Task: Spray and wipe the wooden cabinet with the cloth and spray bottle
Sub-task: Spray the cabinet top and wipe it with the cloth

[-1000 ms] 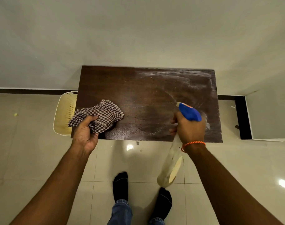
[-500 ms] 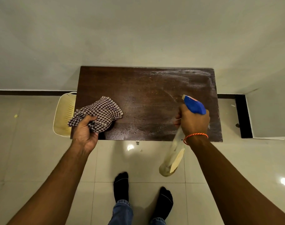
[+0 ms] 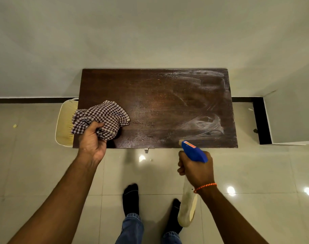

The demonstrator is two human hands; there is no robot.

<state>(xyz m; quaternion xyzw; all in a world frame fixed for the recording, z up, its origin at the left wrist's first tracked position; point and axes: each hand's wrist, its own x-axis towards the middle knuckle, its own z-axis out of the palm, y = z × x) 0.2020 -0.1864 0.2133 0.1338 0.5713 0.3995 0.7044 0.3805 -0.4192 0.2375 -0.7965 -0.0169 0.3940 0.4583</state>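
A blue-headed spray bottle (image 3: 194, 152) is gripped by curled fingers of the right hand (image 3: 197, 171), just before the near edge of the wooden cabinet (image 3: 159, 103). A checked cloth (image 3: 107, 116) is bunched in the fingers of the left hand (image 3: 91, 140) and laid on the cabinet's near left corner. White streaks (image 3: 209, 124) are seen toward its right.

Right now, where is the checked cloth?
In the head view the checked cloth lies bunched on the near-left corner of the wooden cabinet, gripped by the left hand, beside the cream basket.
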